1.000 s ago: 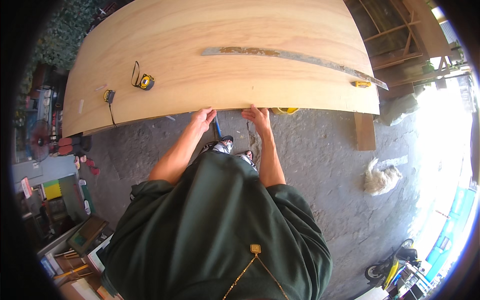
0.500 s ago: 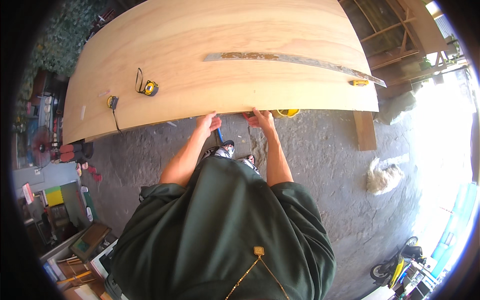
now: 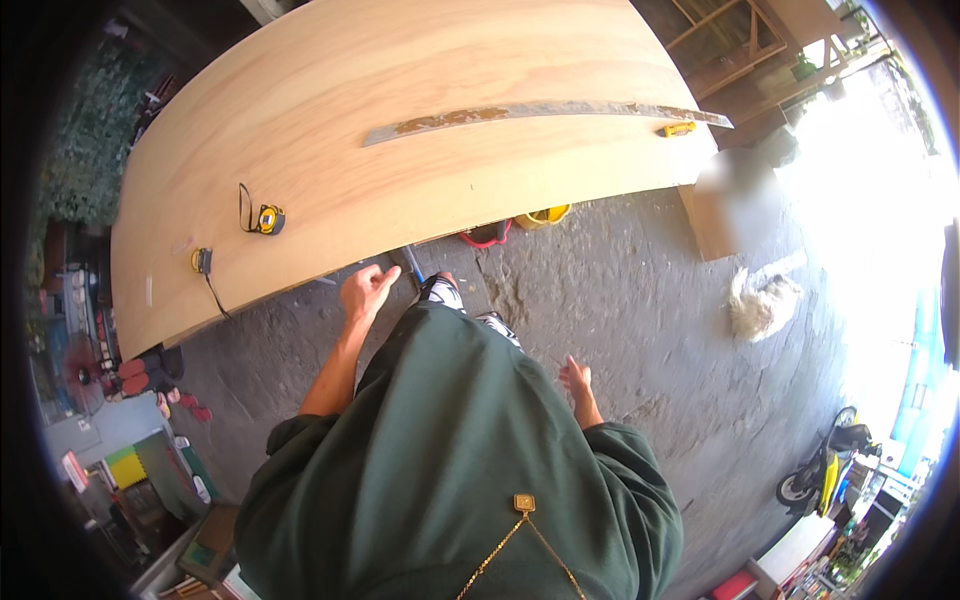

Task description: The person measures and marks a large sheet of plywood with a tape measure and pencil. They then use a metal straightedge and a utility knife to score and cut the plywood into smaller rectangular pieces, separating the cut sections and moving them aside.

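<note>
A large plywood sheet [image 3: 330, 140] lies in front of me, its near edge running just past my feet. My left hand [image 3: 368, 292] hangs off that edge, near a blue-and-grey rod-like thing [image 3: 412, 265] that shows under it. The fingers are loosely bent and a little apart, with nothing seen in them. My right hand [image 3: 575, 376] is lower, beside my right hip, its fingers stretched out over the floor and holding nothing. On the sheet rest a long rust-stained metal straightedge [image 3: 540, 111], two tape measures [image 3: 266, 219] and a small yellow tool [image 3: 677, 130].
Red [image 3: 487, 235] and yellow [image 3: 545, 216] buckets show partly beneath the sheet's edge. A pale fluffy bundle [image 3: 765, 305] lies on the grey floor [image 3: 650, 300] at right. A blurred patch hides part of the far right. A yellow-and-black motorcycle [image 3: 825, 465] stands at lower right.
Both hands have come away from the sheet's near edge. My right hand has dropped back toward my side; the left has drawn back slightly. The view has shifted and turned.
</note>
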A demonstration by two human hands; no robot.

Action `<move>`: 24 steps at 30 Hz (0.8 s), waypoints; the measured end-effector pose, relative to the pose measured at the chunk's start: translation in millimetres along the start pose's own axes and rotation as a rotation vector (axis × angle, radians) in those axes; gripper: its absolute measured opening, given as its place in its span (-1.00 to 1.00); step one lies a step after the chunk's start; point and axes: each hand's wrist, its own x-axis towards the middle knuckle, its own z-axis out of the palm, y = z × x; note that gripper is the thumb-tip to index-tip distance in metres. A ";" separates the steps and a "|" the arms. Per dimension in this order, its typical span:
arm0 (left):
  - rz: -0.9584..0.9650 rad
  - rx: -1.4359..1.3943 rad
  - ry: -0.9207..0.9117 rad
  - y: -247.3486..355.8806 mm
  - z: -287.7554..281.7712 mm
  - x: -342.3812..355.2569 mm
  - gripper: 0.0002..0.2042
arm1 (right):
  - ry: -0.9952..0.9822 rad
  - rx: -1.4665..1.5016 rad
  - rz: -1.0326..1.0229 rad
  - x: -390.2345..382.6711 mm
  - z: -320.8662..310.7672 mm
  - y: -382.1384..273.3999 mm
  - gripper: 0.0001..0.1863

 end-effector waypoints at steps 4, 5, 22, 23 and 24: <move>0.501 -0.713 -0.872 90.3 -39.8 -26.7 -0.70 | 0.077 0.110 0.069 -54.7 3.1 40.3 -0.64; 0.882 -0.790 -1.149 109.0 -42.3 -37.2 -0.58 | 0.054 0.135 0.075 -56.6 7.8 44.6 -0.65; 0.498 0.052 -0.025 -10.2 21.4 86.0 -0.31 | 0.186 -0.324 -1.106 -167.1 110.3 -293.3 -0.60; 0.460 0.072 0.011 -10.8 29.2 82.4 -0.28 | 0.230 -0.387 -1.280 -168.3 113.1 -314.5 -0.56; 0.435 0.070 -0.015 -6.3 32.7 78.8 -0.25 | 0.238 -0.422 -1.324 -165.3 114.0 -336.0 -0.51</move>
